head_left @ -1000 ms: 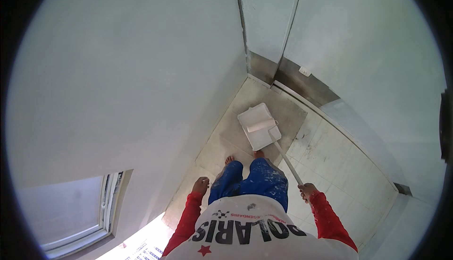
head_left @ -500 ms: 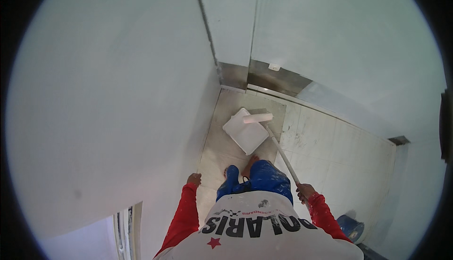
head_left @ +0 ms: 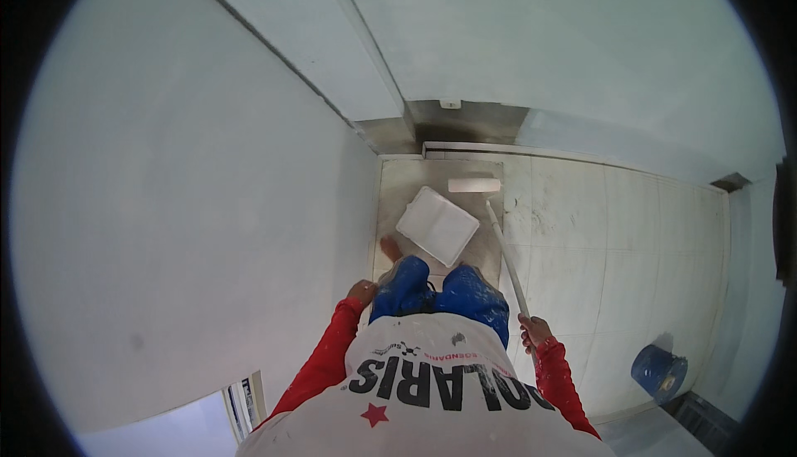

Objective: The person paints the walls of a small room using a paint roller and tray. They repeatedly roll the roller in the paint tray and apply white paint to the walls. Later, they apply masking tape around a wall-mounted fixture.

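My right hand is wrapped round the long pale pole of a paint roller. The pole slants forward and away, and its white roller sleeve lies sideways just past the tray, near the far wall. A white, nearly square paint tray rests on the floor ahead of my feet, turned at an angle. The sleeve is apart from the tray in the picture. My left hand hangs beside my left thigh near the left wall, with no object visible in it; its fingers are too small to make out.
A pale wall rises close on my left. Ahead, the far wall has a bare grey strip low down, with a small white socket. A blue bucket stands at right on the tiled floor. A brown sheet lies under the tray.
The roller sleeve has moved from over the tray to beyond its far right corner. My right hand still grips the pole. My left hand has come in toward my thigh, and my view has turned.
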The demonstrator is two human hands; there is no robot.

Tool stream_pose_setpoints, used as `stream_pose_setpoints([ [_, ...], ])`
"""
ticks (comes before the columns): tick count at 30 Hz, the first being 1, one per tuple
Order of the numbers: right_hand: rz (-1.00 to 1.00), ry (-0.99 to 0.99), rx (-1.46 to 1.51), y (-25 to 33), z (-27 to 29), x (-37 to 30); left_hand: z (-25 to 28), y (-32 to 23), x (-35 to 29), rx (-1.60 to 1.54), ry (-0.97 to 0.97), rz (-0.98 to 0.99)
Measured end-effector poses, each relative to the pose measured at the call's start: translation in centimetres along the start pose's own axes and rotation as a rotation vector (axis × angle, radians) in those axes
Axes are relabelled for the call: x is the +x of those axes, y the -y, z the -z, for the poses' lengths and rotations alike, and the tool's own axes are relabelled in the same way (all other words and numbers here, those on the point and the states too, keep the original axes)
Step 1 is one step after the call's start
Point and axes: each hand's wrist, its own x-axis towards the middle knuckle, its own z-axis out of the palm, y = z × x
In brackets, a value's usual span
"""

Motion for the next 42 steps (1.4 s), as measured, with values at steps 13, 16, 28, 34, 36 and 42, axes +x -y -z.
stream_pose_setpoints([
  [13, 0.055, -0.060, 0.109, -1.9, 1.4, -0.3, 3.7, -4.3, 8.5, -0.357, -0.134, 0.147],
  [16, 0.081, -0.086, 0.099, -1.9, 1.5, 0.0, 2.8, -3.7, 9.6, -0.337, -0.103, 0.128],
  [28, 0.212, -0.176, -0.356, -1.4, -1.5, -11.5, 2.3, -9.6, 17.4, -0.014, -0.103, -0.300],
  [34, 0.293, -0.290, -0.644, -1.7, 1.1, -18.8, -5.5, -26.6, 13.8, -1.061, 0.526, 0.158],
  [36, 0.423, -0.327, -0.840, -1.5, 2.3, -20.1, -6.5, -27.4, 12.5, -1.375, 0.569, 0.117],
  [42, 0.583, -0.543, -1.196, -14.9, 13.1, -12.5, -9.7, -29.3, 3.2, -1.692, 0.515, -0.036],
])
